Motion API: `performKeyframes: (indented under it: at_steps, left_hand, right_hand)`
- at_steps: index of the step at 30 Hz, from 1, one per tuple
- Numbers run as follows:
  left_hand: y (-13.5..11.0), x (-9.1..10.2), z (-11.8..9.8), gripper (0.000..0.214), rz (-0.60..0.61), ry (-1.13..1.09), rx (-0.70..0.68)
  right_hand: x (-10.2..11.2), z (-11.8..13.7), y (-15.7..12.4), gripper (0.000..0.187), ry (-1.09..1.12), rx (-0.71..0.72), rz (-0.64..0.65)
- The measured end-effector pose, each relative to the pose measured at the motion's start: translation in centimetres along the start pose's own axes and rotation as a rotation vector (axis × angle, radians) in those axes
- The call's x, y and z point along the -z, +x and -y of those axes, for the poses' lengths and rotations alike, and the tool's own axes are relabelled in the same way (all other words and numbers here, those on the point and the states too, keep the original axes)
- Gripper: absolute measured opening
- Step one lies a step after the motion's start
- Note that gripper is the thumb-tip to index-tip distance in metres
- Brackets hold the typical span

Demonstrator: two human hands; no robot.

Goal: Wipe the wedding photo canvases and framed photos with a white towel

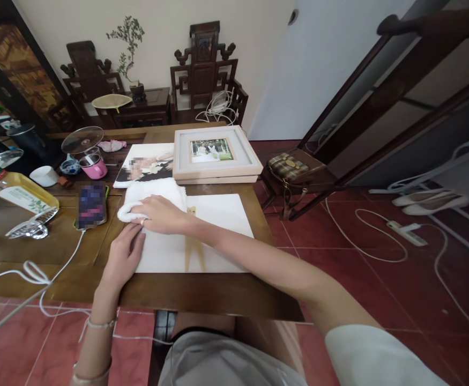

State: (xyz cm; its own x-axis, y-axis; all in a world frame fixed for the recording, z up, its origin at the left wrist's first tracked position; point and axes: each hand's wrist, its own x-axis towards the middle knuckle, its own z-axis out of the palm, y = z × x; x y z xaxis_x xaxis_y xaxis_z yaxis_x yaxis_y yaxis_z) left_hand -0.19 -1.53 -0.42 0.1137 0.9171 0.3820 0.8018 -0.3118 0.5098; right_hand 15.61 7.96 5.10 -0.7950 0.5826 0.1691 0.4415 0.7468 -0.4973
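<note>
A white panel, the back of a picture frame with a wooden stand strip, lies flat on the wooden table. My right hand presses a folded white cloth onto the panel's far left corner, fingers curled over it. My left hand rests flat on the panel's left edge, fingers stretched out, holding it down. Behind the cloth lies a photo print and a stack of light framed photos.
A phone on a white cable lies left of the panel. Further left are a pink cup, a yellow tray, a small fan and bottles. Carved chairs stand behind. A stool with a checked bag is at right.
</note>
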Motion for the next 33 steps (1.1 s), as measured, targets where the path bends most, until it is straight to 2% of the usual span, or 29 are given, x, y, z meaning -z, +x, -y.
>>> performKeyframes:
  at_steps: [4,8,13,19,24,29,33]
  left_hand:
    - [0.0,0.1,-0.1,0.041,0.013,-0.015,0.007]
    - [-0.2,0.1,-0.1,0.041,0.026,-0.049,0.017]
    - [-0.2,0.1,-0.2,0.041,0.037,-0.057,0.012]
    - [-0.2,0.2,-0.3,0.041,0.039,-0.058,0.021]
    - [-0.2,0.2,-0.3,0.041,0.040,-0.053,0.023]
    - [-0.1,0.1,-0.4,0.041,0.034,-0.045,0.023]
    - [-0.1,0.2,-0.6,0.041,0.038,-0.048,0.034]
  right_hand:
    - [0.1,-0.1,-0.2,0.027,-0.062,0.018,-0.031]
    - [1.9,-1.4,-2.1,0.027,0.007,-0.025,0.003]
    - [3.6,-3.6,-5.7,0.026,0.023,-0.090,0.026]
    - [4.1,-5.3,-11.0,0.027,-0.051,-0.159,-0.099]
    - [4.8,-6.3,-14.2,0.028,-0.108,-0.233,-0.129]
    - [4.9,-6.0,-16.4,0.027,-0.138,-0.233,-0.137]
    - [4.8,-4.1,-18.2,0.026,-0.115,-0.157,-0.095]
